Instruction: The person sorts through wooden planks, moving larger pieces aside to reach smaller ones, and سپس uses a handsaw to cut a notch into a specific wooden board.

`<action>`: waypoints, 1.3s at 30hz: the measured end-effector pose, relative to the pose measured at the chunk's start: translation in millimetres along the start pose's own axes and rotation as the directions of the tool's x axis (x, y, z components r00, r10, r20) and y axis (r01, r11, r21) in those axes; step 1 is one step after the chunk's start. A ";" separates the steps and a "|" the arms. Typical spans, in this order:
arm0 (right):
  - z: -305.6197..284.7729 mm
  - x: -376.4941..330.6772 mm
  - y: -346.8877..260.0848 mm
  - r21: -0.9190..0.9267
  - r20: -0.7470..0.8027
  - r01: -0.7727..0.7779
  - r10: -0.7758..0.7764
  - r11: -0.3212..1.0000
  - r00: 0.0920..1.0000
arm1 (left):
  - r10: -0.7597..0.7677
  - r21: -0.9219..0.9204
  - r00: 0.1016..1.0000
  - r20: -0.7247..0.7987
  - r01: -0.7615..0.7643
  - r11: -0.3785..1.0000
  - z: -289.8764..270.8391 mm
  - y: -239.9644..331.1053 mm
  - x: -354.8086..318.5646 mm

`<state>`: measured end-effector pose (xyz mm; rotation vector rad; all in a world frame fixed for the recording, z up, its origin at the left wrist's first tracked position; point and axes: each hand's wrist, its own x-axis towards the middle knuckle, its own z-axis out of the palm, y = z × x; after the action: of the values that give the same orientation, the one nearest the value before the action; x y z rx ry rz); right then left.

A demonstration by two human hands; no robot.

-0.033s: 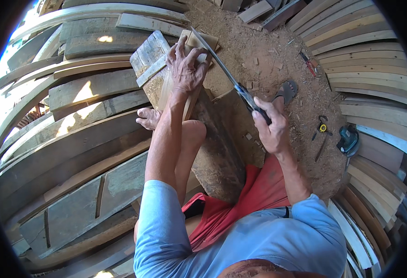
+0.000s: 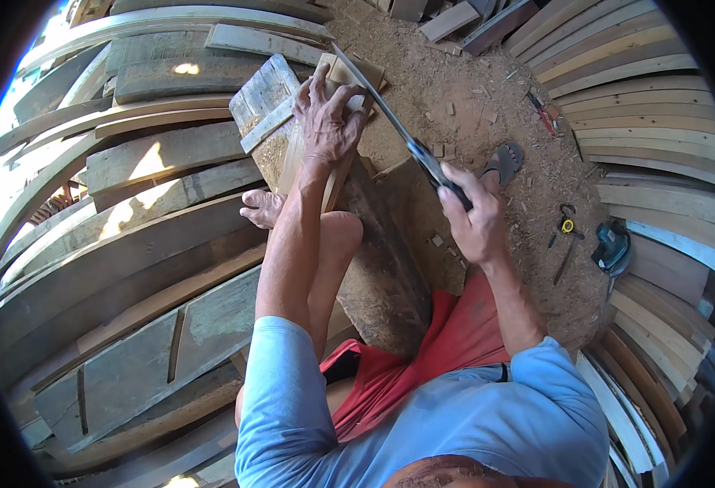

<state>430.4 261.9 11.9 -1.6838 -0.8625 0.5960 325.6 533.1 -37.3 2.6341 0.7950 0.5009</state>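
My right hand (image 2: 475, 215) is closed around the dark handle of a handsaw (image 2: 427, 164). The saw's narrow-looking blade slants up and left, passing just right of my left hand's fingertips, over the far end of the wood. With bent, spread fingers my left hand (image 2: 329, 126) grips a pale wooden piece (image 2: 292, 153) from above and holds it down on a thick, worn timber (image 2: 378, 252). My bare left foot (image 2: 262, 209) rests beside the pale wood. Where the teeth meet the wood is too fine to make out.
Stacked boards (image 2: 162, 215) fill the left side, and more planks (image 2: 650, 122) line the right. On the sawdust-covered floor lie red-handled pliers (image 2: 545, 119), a yellow-and-black tool (image 2: 567, 224) and a teal power tool (image 2: 612, 246). My sandalled foot (image 2: 504, 161) stands near my right hand.
My right hand and the saw have shifted slightly up and to the left, along the blade's line. My left hand and the wood stay in place.
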 end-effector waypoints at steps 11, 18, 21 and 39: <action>-2.0 -21.9 13.6 0.024 -0.020 0.026 -0.025 0.999 0.999 | -0.005 -0.004 1.000 -0.017 0.005 1.000 1.1 -1.9 -1.3; 16.5 20.8 18.0 0.013 -0.031 0.045 -0.045 0.999 0.999 | -0.004 0.037 1.000 0.004 0.003 0.999 0.6 1.1 0.8; -4.2 -15.3 10.2 -0.082 -0.017 0.041 -0.042 0.996 0.999 | 0.009 0.026 1.000 -0.017 -0.009 1.000 2.1 -2.1 -1.6; 15.7 12.5 13.2 -0.046 -0.053 0.068 -0.070 0.997 0.996 | 0.008 0.013 1.000 -0.019 -0.008 1.000 1.6 2.1 0.6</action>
<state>429.3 279.3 -4.7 -1.6956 -0.8967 0.4852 327.7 531.4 -37.7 2.6491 0.7962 0.5254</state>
